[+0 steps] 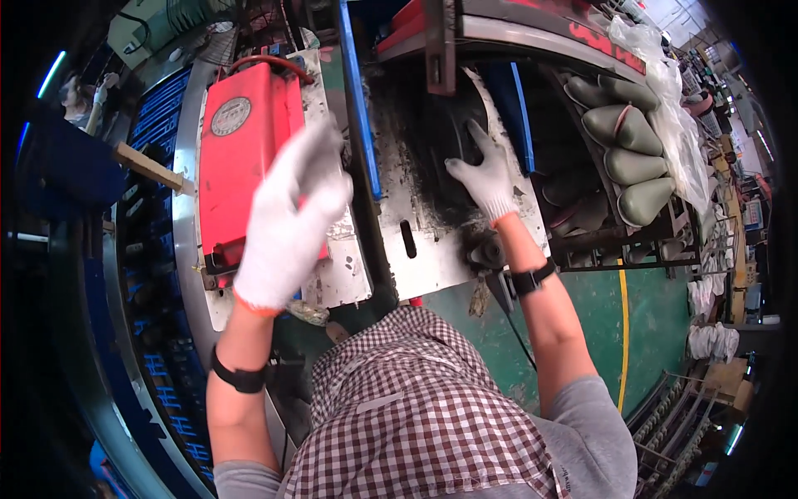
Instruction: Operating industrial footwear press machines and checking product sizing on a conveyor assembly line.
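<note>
My left hand point(293, 220), in a white knit glove with an orange cuff, is raised in front of a red machine housing point(241, 141). Its fingers are stretched out, slightly blurred, and nothing shows in them. Farther right, my right hand point(488, 173), gloved the same way, reaches over a worn metal work plate point(432, 266). Thumb and forefinger are spread beside a dark, glossy black surface point(440, 125) beneath the machine frame. What that black surface belongs to is hard to make out, and whether the fingertips touch it I cannot tell.
Blue guards point(359, 100) flank the work area. A metal upright point(440, 50) hangs down ahead of my right hand. On the right, a rack holds several olive, rounded shoe-shaped pieces point(632, 166) beside clear plastic sheeting point(677, 108). A conveyor with blue racks point(162, 366) runs along the left.
</note>
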Demonstrator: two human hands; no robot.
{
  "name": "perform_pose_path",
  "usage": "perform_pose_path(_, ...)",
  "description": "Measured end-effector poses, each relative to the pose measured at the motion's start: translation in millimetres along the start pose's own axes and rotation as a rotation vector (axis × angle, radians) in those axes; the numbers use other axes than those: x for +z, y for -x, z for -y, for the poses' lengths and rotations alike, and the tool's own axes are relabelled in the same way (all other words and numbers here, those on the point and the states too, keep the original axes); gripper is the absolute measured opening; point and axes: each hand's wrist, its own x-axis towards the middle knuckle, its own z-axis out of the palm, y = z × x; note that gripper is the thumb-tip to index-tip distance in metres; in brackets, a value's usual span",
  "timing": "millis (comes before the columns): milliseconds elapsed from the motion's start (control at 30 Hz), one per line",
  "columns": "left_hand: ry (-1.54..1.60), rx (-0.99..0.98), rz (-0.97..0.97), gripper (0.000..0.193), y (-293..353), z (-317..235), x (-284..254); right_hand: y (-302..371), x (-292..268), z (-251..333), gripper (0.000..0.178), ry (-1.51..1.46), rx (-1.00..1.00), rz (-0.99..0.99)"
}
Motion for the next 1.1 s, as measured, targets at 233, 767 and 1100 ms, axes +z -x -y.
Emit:
perform_pose_path(233,-0.110,0.468,-0.146,0.061,-121,-43,28,-36,36,-19,0.089,0.524,0.089,0.042)
perform_pose_path(767,-0.132,0.339,0.487,0.043,-182,-152,79,-34,7,-82,0.088,0.053,0.051,0.074)
perform_pose_path(1100,-0.424,0.934,0.041,0.041,-100,-9,152,207,-46,-144,0.020,-0.389,0.523,-0.266)
